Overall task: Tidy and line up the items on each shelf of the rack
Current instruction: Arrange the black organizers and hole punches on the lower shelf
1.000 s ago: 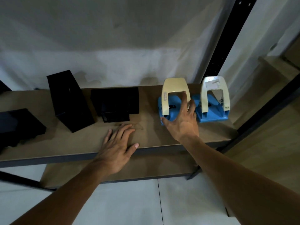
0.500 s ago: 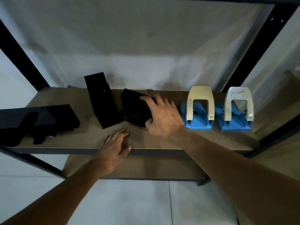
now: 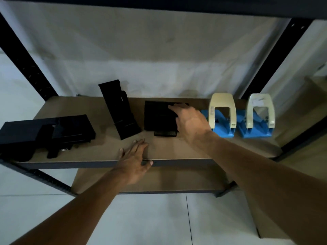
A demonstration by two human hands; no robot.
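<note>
My right hand point(image 3: 191, 122) grips the black hole punch point(image 3: 159, 115) mid-shelf, fingers curled over its top right edge. There is bare shelf point(image 3: 194, 147) board in front of it. The blue hole punch point(image 3: 222, 117) sits just to its right. A skewed black punch point(image 3: 120, 110) stands close on its left. My left hand point(image 3: 134, 160) lies flat on the front lip, fingers straight, holding nothing.

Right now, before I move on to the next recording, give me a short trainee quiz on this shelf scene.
1. How many cream-handled blue hole punches stand on the brown wooden shelf?
2. True or false: the left hand holds a hole punch.
3. The right hand has its fingers on: A) a hole punch; B) the flat black block; C) the tall leaning black stand.
Key: 1 two; 2 false, it lies flat at the shelf's front edge; 3 B.
</note>
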